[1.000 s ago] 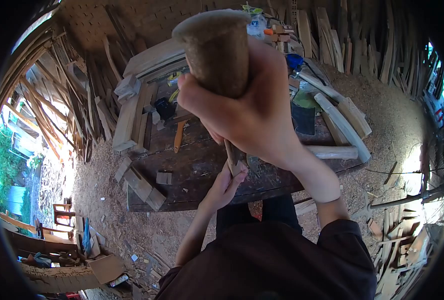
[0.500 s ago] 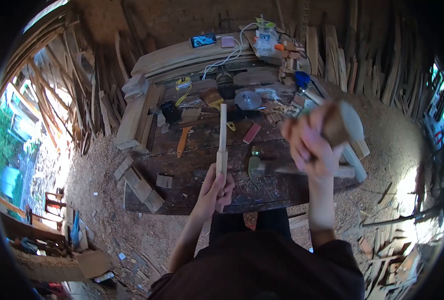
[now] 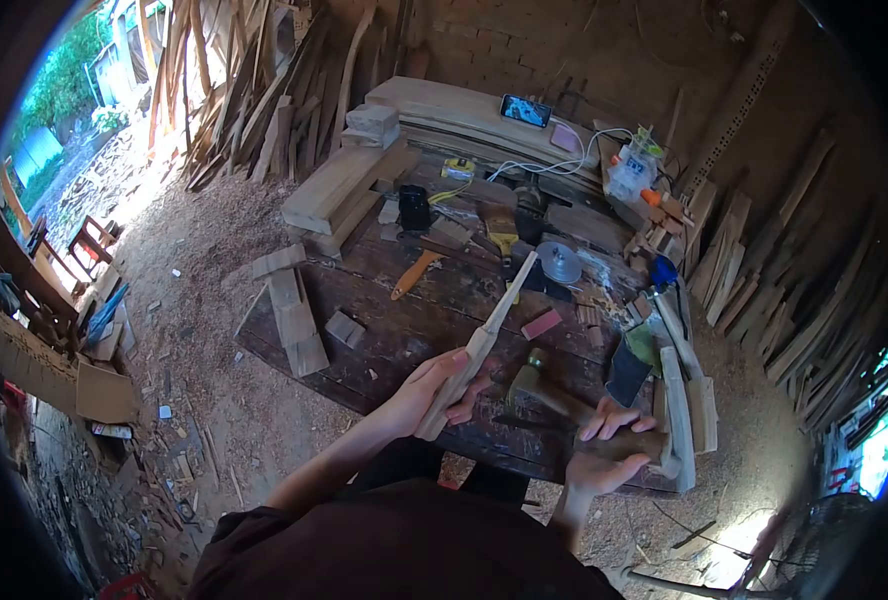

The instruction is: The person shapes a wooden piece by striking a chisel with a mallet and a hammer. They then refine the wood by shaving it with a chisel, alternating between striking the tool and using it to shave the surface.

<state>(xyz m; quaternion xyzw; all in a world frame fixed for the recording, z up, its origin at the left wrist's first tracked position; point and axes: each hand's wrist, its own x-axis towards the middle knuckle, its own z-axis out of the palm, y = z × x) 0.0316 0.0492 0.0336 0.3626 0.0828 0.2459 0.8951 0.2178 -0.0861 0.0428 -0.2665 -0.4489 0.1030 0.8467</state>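
Left grip: the left hand (image 3: 442,388) is closed around the lower end of the wooden stick (image 3: 489,335), fingers wrapped over it and thumb along its side.
Right grip: the right hand (image 3: 604,452) has its fingers folded over the wooden mallet (image 3: 639,443) and holds it (the thumb is hidden beneath the hand).
Wooden stick: long and pale, held slanting above the near half of the workbench (image 3: 394,335), with its far tip over the middle of the bench.
Wooden mallet: lies flat on the near right corner of the workbench, touching the top.
Hammer (image 3: 532,377): on the workbench between the two hands, its head just beside the stick and its handle running toward the right hand.
Pink block (image 3: 541,323): flat on the workbench, just beyond the hammer.
Metal disc (image 3: 561,262): toward the far side of the workbench, near the stick's tip.
Orange-handled tool (image 3: 414,272): left of the workbench's middle.
Small wood block (image 3: 344,327): near the workbench's left edge.
Phone (image 3: 525,110): screen lit, on planks stacked at the far end of the workbench.
Sawdust floor (image 3: 204,300): strewn with offcuts around the workbench.
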